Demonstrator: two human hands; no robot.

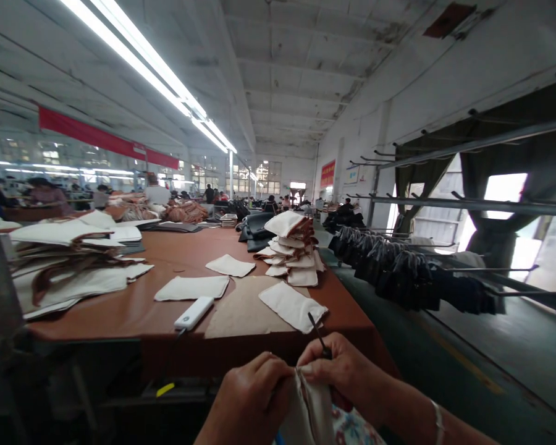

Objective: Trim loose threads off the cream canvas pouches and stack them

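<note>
At the bottom centre, my left hand [254,395] is closed on the left edge of a pale fabric piece [312,411] with a dark opening down its middle. My right hand [340,371] pinches the top edge of the same piece, close beside the left fingertips. A thin dark pointed tool [319,330] sticks up from between the right fingers. Just beyond the hands, a white padded piece [294,306] lies at the table's front edge. Two more white pieces [192,287] [230,266] lie flat behind it.
The brown table [111,315] bears a white power bank [194,313], a stack of white pieces [296,247] and a large pile of panels [69,259] at left. Dark items hang on a rack [393,266] at right. People sit far back.
</note>
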